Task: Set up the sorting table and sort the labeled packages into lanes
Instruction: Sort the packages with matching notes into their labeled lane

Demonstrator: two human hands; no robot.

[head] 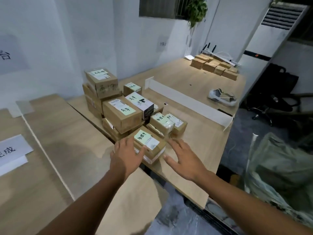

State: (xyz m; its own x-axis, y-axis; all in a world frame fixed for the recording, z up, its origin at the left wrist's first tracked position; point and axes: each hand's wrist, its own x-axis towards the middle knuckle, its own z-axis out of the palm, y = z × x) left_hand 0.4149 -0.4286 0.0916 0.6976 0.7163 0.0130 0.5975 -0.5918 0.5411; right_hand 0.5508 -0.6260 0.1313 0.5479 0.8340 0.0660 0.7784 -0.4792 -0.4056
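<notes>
A small cardboard package [150, 146] with a pale green handwritten label lies at the near edge of the wooden table [199, 143]. My left hand [126, 154] rests against its left side, fingers spread, thumb on its top. My right hand [182, 156] hovers flat just right of it, fingers apart, not gripping. Behind it stands a pile of labeled packages [122, 112], some stacked three high, and two small ones [167, 122] to the right.
A white divider strip [186, 99] runs across the table. Unlabeled boxes [215, 66] sit at the far end near a white object [222, 97]. A paper sign [11, 151] lies on the left table. A plastic bag [279, 167] fills the right floor.
</notes>
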